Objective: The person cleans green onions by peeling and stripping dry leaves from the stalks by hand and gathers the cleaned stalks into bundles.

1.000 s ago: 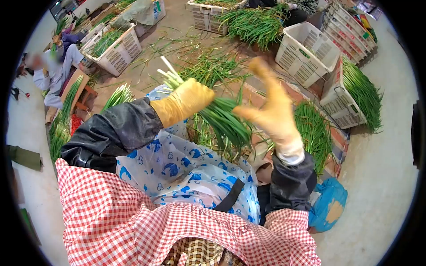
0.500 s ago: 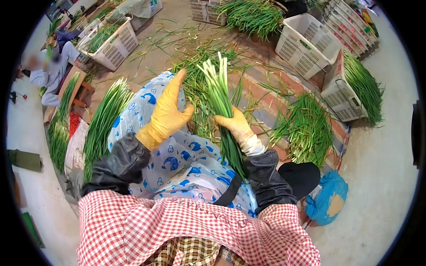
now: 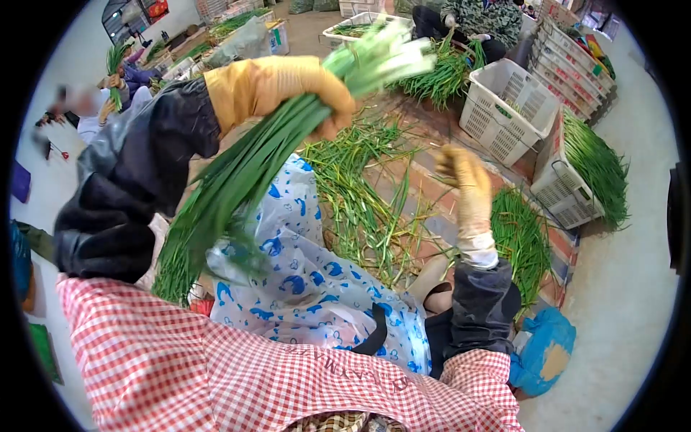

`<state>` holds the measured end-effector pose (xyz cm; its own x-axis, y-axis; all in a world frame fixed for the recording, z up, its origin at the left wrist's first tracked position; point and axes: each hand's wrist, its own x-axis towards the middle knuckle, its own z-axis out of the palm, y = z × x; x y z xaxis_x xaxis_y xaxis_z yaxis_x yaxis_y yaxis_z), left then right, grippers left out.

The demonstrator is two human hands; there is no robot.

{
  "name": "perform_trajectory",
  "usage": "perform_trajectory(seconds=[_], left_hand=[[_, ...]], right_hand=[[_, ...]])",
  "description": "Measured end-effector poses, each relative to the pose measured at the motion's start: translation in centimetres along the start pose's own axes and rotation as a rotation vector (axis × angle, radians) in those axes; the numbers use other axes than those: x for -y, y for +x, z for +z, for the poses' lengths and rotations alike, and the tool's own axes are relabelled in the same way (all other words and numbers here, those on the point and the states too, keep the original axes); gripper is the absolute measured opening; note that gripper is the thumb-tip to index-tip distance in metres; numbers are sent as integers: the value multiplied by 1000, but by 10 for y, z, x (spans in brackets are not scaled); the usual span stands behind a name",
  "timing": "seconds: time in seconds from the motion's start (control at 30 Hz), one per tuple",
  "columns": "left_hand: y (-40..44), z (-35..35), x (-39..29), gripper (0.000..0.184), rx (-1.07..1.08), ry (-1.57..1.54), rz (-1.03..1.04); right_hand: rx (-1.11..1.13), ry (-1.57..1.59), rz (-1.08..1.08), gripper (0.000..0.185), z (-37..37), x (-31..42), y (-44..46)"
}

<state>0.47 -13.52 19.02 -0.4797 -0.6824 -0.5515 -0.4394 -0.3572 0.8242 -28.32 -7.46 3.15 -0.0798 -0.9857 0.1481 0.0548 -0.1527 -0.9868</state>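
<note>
My left hand (image 3: 317, 90), in a yellow glove, is closed around a thick bunch of chives (image 3: 252, 165), raised at the left. Its white stalk ends, blurred, point up and right; the long green leaves hang down to the left. My right hand (image 3: 464, 180), also gloved, is raised apart from the bunch, with loosely bent fingers and nothing seen in them. Beyond it lies a pile of chives (image 3: 518, 241) on the floor. A clear plastic sheet with blue prints (image 3: 302, 281) covers my lap.
Loose trimmings (image 3: 367, 194) litter the floor ahead. At the right stand a white crate (image 3: 504, 115), a crate filled with chives (image 3: 568, 187) and stacked crates (image 3: 568, 65). A blue bag (image 3: 543, 353) lies by my right side. Other people sit at the far left and the back.
The bunch has passed from my right hand to my left, which has swung up and left with it. My right hand has let go and moved right. The view has tilted up.
</note>
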Motion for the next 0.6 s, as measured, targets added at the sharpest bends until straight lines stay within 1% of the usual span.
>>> perform_trajectory(seconds=[0.07, 0.1, 0.13, 0.17, 0.2, 0.23, 0.27, 0.33, 0.37, 0.4, 0.43, 0.47, 0.53, 0.57, 0.6], left_hand=[[-18, 34, 8, 18, -34, 165, -155], [-21, 47, 23, 22, 14, 170, -245], [-16, 62, 50, 21, 44, 144, -320], [-11, 78, 85, 21, 67, -47, -357], [-4, 91, 117, 20, 87, -130, -365], [6, 108, 146, 20, 43, -209, -404], [17, 122, 168, 22, 37, -262, -412], [32, 148, 196, 25, -1, -375, -406], [38, 155, 211, 25, 29, -390, -429], [43, 159, 223, 29, 64, -407, -398], [47, 161, 230, 34, 88, -421, -356], [48, 163, 233, 34, 95, -430, -360], [44, 165, 239, 43, 111, -406, -200], [43, 159, 243, 52, 186, -455, -212], [40, 156, 245, 52, 189, -453, -219]], right_hand=[[-78, 70, -64, 22, -9, 13, -11], [-90, 81, -44, 22, -5, 18, -21], [-112, 60, -51, 18, 5, 20, -35], [-138, 31, -45, 14, 14, 17, -50], [-107, -28, -51, 12, 22, 7, -62], [-88, -144, -71, 14, 31, -4, -76], [-63, -265, -89, 16, 38, -15, -87], [13, -473, -18, 25, 48, -31, -106], [47, -547, 3, 28, 52, -41, -115], [89, -618, 16, 32, 57, -48, -122], [128, -665, 50, 28, 62, -56, -130], [133, -672, 59, 28, 65, -67, -135], [139, -793, -42, 24, 71, -80, -142], [145, -832, -28, 18, 75, -81, -142], [143, -830, -20, 18, 76, -80, -141]])
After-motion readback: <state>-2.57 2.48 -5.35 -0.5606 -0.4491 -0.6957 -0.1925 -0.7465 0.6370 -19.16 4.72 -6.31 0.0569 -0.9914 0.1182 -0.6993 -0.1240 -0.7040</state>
